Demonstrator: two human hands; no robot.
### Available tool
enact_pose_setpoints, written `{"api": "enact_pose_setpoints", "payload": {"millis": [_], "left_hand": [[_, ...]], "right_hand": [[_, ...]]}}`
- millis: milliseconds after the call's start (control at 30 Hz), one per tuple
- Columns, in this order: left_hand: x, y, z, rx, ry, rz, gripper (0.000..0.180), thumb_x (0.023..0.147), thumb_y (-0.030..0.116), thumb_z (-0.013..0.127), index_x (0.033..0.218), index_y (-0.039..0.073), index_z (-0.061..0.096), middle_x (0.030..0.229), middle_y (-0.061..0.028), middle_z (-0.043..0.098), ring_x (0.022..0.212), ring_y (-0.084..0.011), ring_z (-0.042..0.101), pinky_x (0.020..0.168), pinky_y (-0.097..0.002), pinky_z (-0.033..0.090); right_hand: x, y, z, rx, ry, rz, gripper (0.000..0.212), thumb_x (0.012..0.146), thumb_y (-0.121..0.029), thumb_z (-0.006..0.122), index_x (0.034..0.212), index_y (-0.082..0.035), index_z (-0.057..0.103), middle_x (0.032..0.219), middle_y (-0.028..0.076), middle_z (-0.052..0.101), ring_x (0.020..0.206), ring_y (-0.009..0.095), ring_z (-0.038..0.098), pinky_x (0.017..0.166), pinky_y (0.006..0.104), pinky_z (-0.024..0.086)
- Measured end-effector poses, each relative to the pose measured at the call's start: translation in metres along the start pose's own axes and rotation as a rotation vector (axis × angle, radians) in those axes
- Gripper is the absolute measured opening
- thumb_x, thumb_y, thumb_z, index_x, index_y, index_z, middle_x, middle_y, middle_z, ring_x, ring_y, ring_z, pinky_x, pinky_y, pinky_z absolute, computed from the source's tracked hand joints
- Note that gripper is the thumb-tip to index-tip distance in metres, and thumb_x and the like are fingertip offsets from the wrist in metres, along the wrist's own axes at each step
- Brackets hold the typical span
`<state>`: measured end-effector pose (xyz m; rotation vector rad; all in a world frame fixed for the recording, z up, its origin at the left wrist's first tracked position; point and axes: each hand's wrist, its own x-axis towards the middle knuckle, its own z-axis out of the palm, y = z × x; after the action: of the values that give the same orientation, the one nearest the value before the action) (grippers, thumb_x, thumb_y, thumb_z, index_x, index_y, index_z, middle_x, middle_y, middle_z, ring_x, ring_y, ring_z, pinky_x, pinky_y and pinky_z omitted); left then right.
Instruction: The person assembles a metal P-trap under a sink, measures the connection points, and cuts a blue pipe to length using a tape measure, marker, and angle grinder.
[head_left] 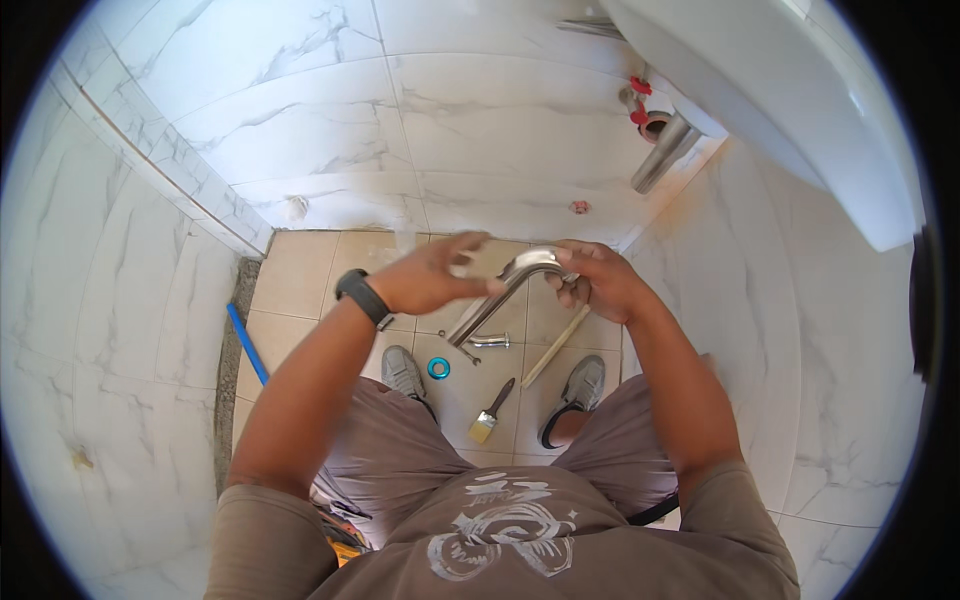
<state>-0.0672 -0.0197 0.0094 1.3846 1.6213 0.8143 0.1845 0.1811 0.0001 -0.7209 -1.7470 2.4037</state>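
Note:
A shiny chrome drain pipe with a curved upper end (490, 303) is held up in front of me, its straight leg slanting down to the left. My right hand (600, 280) grips it at the bend, with fingers and thumb around the curved end. To the left of the pipe is my left hand (435, 277), fingers spread, a dark watch on its wrist. Its thumb tip comes up to the pipe; whether it touches, I cannot tell. Below on the tiles lie a short chrome pipe piece (490, 341) and a wrench (464, 353), the latter partly hidden.
Between my shoes are a teal tape roll (438, 368), a paintbrush (491, 412) and a pale stick (556, 346). A white basin (790, 110) juts in at upper right, with a chrome tailpiece (665, 155) and red-handled valves (638, 100). A blue bar (246, 342) leans at left.

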Motion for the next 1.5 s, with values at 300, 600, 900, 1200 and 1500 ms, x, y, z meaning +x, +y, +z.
{"api": "enact_pose_setpoints", "payload": {"millis": [300, 600, 900, 1200, 1500], "left_hand": [[0.0, 0.011, 0.004, 0.007, 0.204, -0.001, 0.046, 0.096, 0.031, 0.071, 0.125, -0.003, 0.058, 0.096, -0.0223, 0.072, 0.087, -0.0375, 0.072, 0.082, -0.0442, 0.056], [-0.039, 0.008, -0.015, 0.223, 0.384, -0.047, 0.048, 0.098, 0.024, 0.067, 0.135, -0.004, 0.053, 0.109, -0.0307, 0.069, 0.103, -0.0484, 0.067, 0.088, -0.0517, 0.052], [-0.057, -0.011, -0.027, 0.163, 0.398, -0.062, 0.052, 0.093, 0.014, 0.067, 0.139, -0.003, 0.051, 0.118, -0.0265, 0.068, 0.111, -0.0474, 0.064, 0.095, -0.0543, 0.05], [-0.038, -0.02, -0.034, 0.118, 0.454, -0.164, 0.06, 0.094, 0.009, 0.061, 0.152, 0.006, 0.047, 0.12, -0.027, 0.066, 0.112, -0.046, 0.064, 0.096, -0.053, 0.049], [0.0, -0.042, -0.033, 0.218, 0.312, -0.197, 0.036, 0.093, 0.017, 0.063, 0.125, 0.007, 0.074, 0.126, -0.0262, 0.063, 0.113, -0.0409, 0.064, 0.103, -0.0448, 0.05]], "right_hand": [[0.031, 0.001, 0.056, 0.057, 0.219, -0.12, 0.039, 0.108, -0.034, 0.062, 0.126, 0.0, 0.063, 0.107, 0.008, 0.068, 0.086, 0.015, 0.068, 0.073, 0.0285, 0.056], [0.129, 0.15, 0.003, -0.61, 0.214, 0.302, 0.022, 0.095, -0.023, 0.067, 0.093, -0.002, 0.074, 0.093, 0.009, 0.073, 0.08, 0.021, 0.072, 0.069, 0.0351, 0.058], [0.167, 0.347, -0.02, -0.518, 0.501, 0.837, 0.042, 0.098, -0.032, 0.073, 0.118, 0.004, 0.068, 0.094, 0.018, 0.069, 0.081, 0.032, 0.071, 0.064, 0.0448, 0.06], [0.173, 0.399, -0.02, -0.103, 0.596, 0.701, 0.039, 0.097, -0.022, 0.072, 0.12, 0.007, 0.06, 0.098, 0.016, 0.066, 0.072, 0.026, 0.064, 0.057, 0.0387, 0.056], [0.159, 0.181, 0.022, -0.685, 0.482, 0.029, 0.027, 0.089, -0.022, 0.076, 0.093, 0.004, 0.069, 0.082, 0.016, 0.072, 0.079, 0.017, 0.071, 0.065, 0.0326, 0.055]]}}
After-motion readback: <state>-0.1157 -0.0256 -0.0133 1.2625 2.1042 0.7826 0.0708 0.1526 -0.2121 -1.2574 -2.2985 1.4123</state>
